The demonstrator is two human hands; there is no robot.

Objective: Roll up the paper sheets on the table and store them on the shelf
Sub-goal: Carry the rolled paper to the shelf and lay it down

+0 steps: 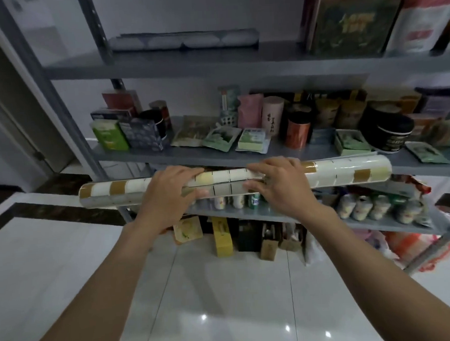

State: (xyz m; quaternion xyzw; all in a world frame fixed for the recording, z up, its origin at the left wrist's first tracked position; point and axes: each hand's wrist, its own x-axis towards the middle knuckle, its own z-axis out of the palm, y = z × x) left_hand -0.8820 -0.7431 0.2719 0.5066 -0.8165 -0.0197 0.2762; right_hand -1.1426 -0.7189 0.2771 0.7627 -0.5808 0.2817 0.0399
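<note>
Roll mid-section covered; pkg labels unreadable.
Middle of the long cream-and-tan rolled paper sheet (348,175) is hidden by the left hand (168,196) & right hand (284,185). Tops of the small cans (235,202) on the grey metal shelf (269,211) are masked by it. Print on the dark green box (351,20) is blurred. The red-and-white bag (423,14) is cut off at top-right edge.

Left grip (168,196), right grip (281,186) extended forward, palms down, fingers (182,172) curled (thumbs inward).

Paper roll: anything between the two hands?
Head view: only a bare stretch of the paper roll separates the left hand from the right hand.
</note>
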